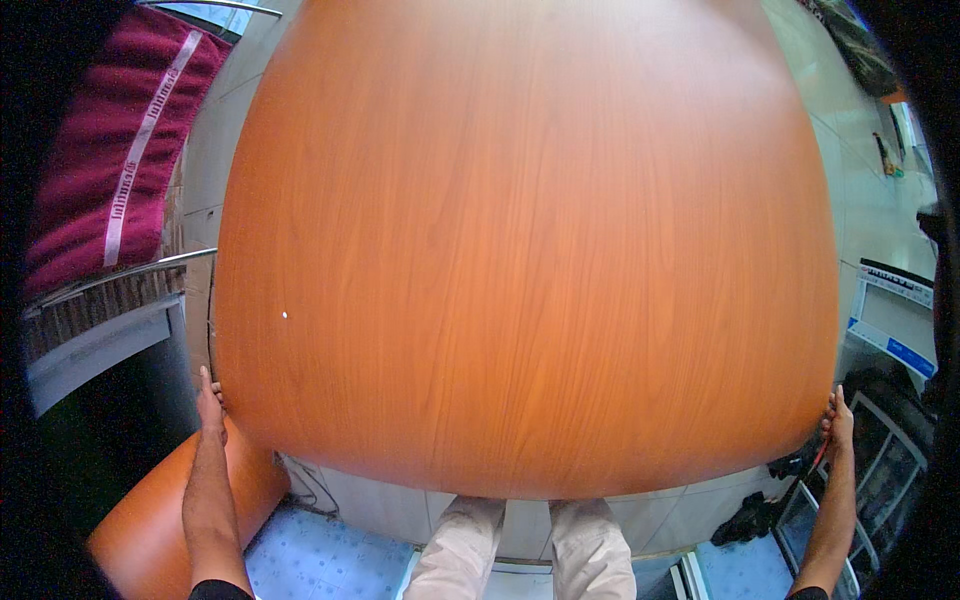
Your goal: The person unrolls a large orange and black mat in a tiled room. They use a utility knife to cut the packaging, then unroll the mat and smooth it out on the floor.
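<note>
A large orange-brown wood-grain board (530,250) with rounded-looking edges fills the middle of the view. My left hand (211,404) grips its left edge near the close corner, thumb pointing up along the side. On the opposite edge, my right hand (838,418) is closed on the board near the other close corner. Fingertips of both hands are partly hidden by the edges. A thin red item (819,458) shows just below my right hand; whether I touch it cannot be told. One small white speck (285,315) lies on the board's left part.
Another orange-brown wooden surface (150,515) stands under my left forearm. Maroon cloth (130,140) hangs by a metal rail at the far left. To the right are a white-and-blue box (895,315), a metal frame (885,470) and black bundles (745,520). Cables (315,485) lie near the tiled floor.
</note>
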Available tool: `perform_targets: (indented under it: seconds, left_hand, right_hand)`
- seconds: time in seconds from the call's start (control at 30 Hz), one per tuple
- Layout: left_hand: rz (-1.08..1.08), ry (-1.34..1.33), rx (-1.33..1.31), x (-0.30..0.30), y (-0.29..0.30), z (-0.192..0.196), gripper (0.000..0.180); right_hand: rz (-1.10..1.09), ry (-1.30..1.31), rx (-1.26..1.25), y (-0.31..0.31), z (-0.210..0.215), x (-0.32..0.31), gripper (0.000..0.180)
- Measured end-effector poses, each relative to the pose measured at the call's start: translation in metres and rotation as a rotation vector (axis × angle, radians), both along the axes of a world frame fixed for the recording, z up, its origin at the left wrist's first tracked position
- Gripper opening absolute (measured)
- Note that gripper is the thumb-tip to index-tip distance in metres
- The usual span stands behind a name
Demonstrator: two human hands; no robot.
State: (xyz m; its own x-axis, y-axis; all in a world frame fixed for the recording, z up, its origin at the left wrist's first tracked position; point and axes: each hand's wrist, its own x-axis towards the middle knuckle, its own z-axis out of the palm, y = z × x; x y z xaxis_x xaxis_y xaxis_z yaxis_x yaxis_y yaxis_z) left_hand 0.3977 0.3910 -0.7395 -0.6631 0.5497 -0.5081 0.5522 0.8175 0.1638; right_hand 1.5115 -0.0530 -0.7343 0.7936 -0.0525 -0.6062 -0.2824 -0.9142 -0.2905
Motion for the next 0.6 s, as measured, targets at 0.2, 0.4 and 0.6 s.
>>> perform_targets:
  seconds: [0.2,0.4,0.6]
  left_hand:
    - [0.25,-0.392,0.303,-0.033,-0.083,-0.036,0.091]
    - [0.335,-0.436,0.486,-0.036,-0.157,-0.071,0.091]
    - [0.153,0.002,0.28,-0.055,-0.161,-0.069,0.104]
  right_hand:
    - [-0.123,-0.081,0.021,-0.083,-0.042,-0.008,0.065]
    - [-0.303,0.107,0.223,-0.168,-0.059,-0.035,0.065]
    - [-0.449,0.13,0.471,-0.192,-0.06,-0.05,0.07]
